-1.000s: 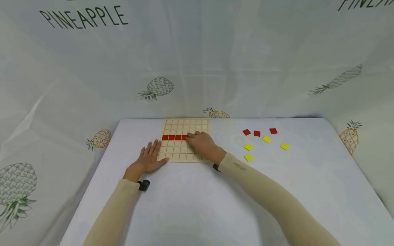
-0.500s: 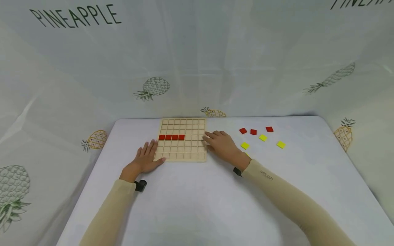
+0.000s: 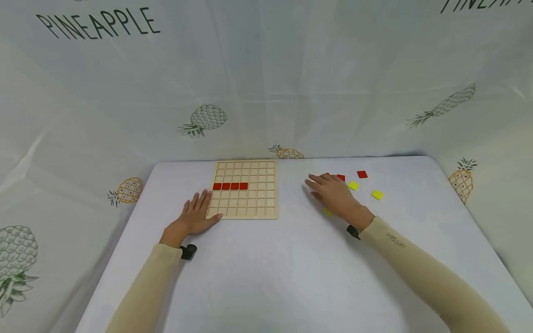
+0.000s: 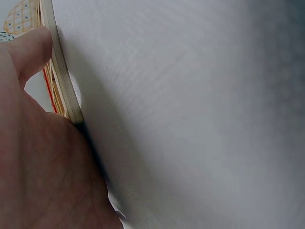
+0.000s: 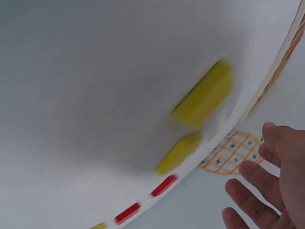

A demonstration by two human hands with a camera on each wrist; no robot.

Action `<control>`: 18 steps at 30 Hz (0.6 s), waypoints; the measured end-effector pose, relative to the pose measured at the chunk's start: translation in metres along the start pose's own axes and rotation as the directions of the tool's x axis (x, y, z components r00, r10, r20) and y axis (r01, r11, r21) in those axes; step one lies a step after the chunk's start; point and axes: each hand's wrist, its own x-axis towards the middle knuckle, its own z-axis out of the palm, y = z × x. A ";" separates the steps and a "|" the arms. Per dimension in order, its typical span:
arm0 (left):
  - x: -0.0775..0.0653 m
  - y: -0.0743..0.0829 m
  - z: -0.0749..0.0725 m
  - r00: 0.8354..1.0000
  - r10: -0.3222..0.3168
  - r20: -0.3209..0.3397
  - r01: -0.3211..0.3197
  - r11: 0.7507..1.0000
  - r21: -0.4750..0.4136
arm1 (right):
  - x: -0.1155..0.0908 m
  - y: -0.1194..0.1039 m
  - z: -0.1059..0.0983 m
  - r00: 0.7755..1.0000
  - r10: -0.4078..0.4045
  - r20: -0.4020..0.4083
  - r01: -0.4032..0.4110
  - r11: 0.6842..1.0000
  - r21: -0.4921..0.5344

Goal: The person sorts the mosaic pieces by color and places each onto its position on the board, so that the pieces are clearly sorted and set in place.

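Observation:
The wooden grid board [image 3: 262, 203] lies flat at the back of the table, with a row of red square tiles [image 3: 226, 186] in its left half. My left hand [image 3: 195, 217] rests at the board's left side, fingers spread along the edge and thumb on the front corner. In the left wrist view that thumb touches the board's edge [image 4: 66, 86]. Over the loose tiles on the right, my right hand [image 3: 335, 196] hovers with loosely bent fingers and holds nothing. Yellow tiles [image 5: 205, 95] show near it in the right wrist view, and one yellow tile [image 3: 328, 212] is partly hidden beneath it.
Further right lie a red tile [image 3: 362, 174], a yellow tile [image 3: 377, 194] and another yellow tile [image 3: 353, 185]. A second red tile [image 3: 341, 177] peeks out behind the right hand. A pineapple-print cloth [image 3: 250, 92] hangs behind the white table [image 3: 266, 268].
My right hand has left the red row on the board and moved right, over the loose tiles. The left hand keeps its place at the board. The head view has shifted slightly.

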 end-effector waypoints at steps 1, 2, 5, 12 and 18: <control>0.000 0.000 0.000 1.000 0.000 0.002 0.000 1.000 -0.001 | -0.003 0.005 0.000 1.000 0.000 -0.005 0.000 1.000 -0.001; 0.001 -0.001 0.001 1.000 -0.005 0.002 0.005 1.000 0.010 | -0.005 0.010 0.000 1.000 0.002 -0.008 -0.002 1.000 -0.004; 0.003 -0.003 0.003 1.000 -0.005 0.002 0.005 1.000 0.015 | -0.011 0.022 0.000 1.000 0.010 -0.010 -0.010 1.000 -0.011; 0.001 -0.004 0.003 1.000 0.002 0.004 -0.002 1.000 -0.003 | -0.016 0.043 0.002 0.998 0.039 0.053 -0.039 0.999 0.011; 0.000 -0.005 0.001 1.000 0.004 0.007 -0.004 1.000 0.004 | -0.012 0.052 0.004 0.993 0.047 0.109 -0.048 0.999 0.008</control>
